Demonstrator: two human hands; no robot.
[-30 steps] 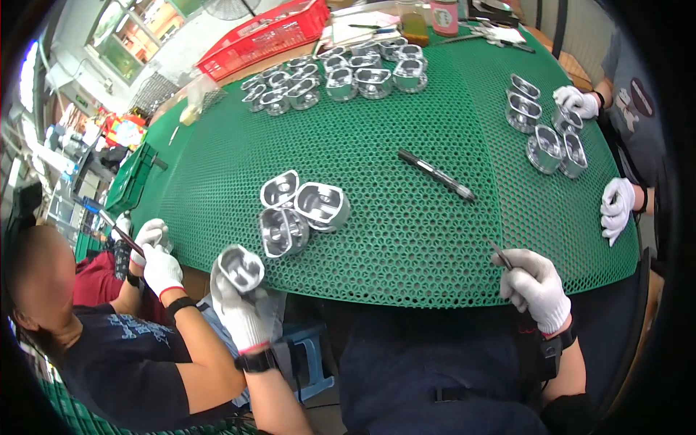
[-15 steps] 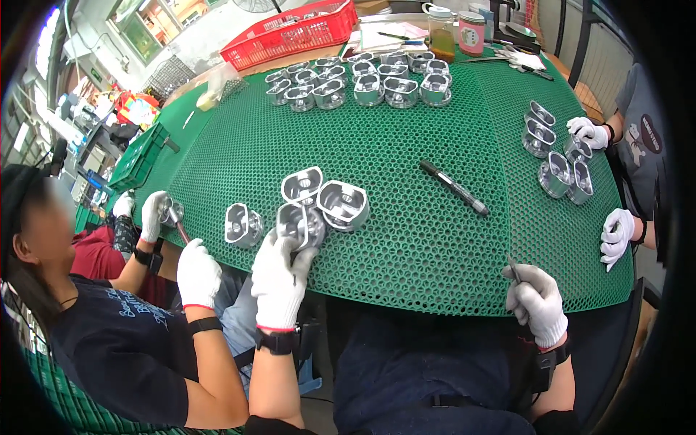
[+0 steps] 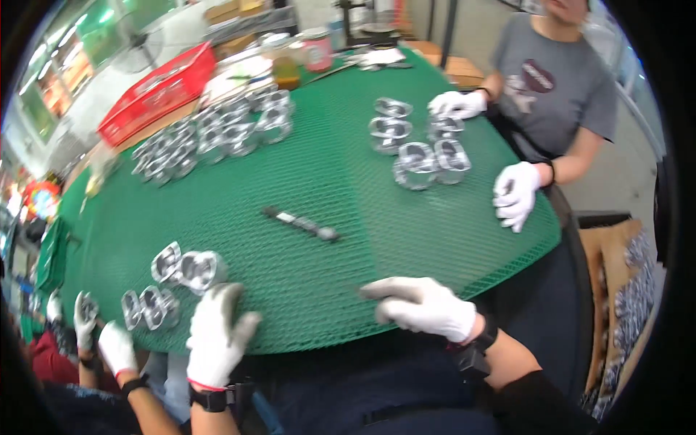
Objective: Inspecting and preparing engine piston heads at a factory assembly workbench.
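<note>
My left hand [image 3: 217, 337], in a white knit glove, has its thumb spread from its fingers. Its fingertips are right by the near edge of a silver metal piston [image 3: 206, 272]; whether they touch is blurred. Another piston [image 3: 167, 262] stands just left of that one, and more pistons [image 3: 154, 308] sit closer to the table edge. My right hand [image 3: 428, 308], also gloved, hovers over the near edge with index finger stretched leftward and thumb apart. No object shows between its fingers. A dark marker [image 3: 301, 223] lies on the green mat between and beyond my hands.
Rows of pistons [image 3: 235, 134] fill the far left, before a red crate [image 3: 159, 90]. At right, a co-worker's gloved hands [image 3: 516, 196] rest by several pistons [image 3: 417, 165]. Another person's gloved hand [image 3: 118, 348] is close on my left. The green mat [image 3: 312, 290] has a curved edge.
The view has swung right, so the table appears shifted left. My left hand has let go of the piston it held. The thin dark tool in my right fingers no longer shows, and those fingers have spread.
</note>
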